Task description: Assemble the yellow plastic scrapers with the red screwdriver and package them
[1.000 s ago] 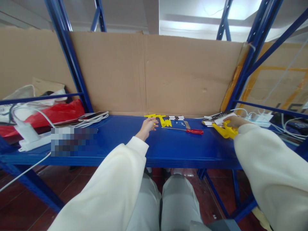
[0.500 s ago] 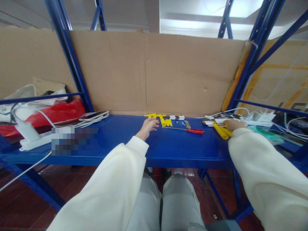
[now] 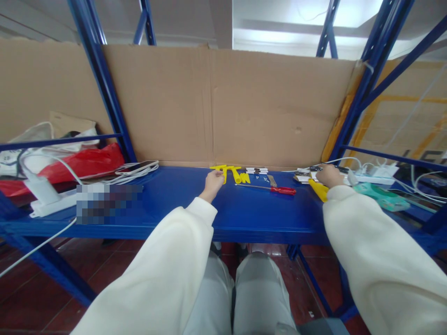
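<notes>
My left hand (image 3: 212, 183) is closed at the back of the blue shelf, fingertips pinched on a yellow T-shaped plastic piece (image 3: 225, 175). Right beside it lies a second yellow T-shaped piece (image 3: 236, 175), followed by small yellow pieces (image 3: 245, 177) and a stack of white and dark strips (image 3: 256, 170). A screwdriver (image 3: 282, 190) with a red handle lies in front of them. Over at the right, my right hand (image 3: 330, 176) is curled above white and black flat pieces (image 3: 303, 175); whatever its fingers hold is hidden. A yellow tube-like part (image 3: 318, 190) lies just below that hand.
Cardboard (image 3: 272, 107) walls off the back of the shelf (image 3: 181, 200). On the left are a power strip (image 3: 56, 202), a phone (image 3: 137, 167) with white cables and a red bag (image 3: 91, 163). A green item (image 3: 382, 196) and chargers (image 3: 382, 173) sit at the right.
My left hand has gone from spread fingers to a pinch at the yellow T-shaped piece. My right hand has shifted slightly left and back, and now only one yellow tube-like part shows there.
</notes>
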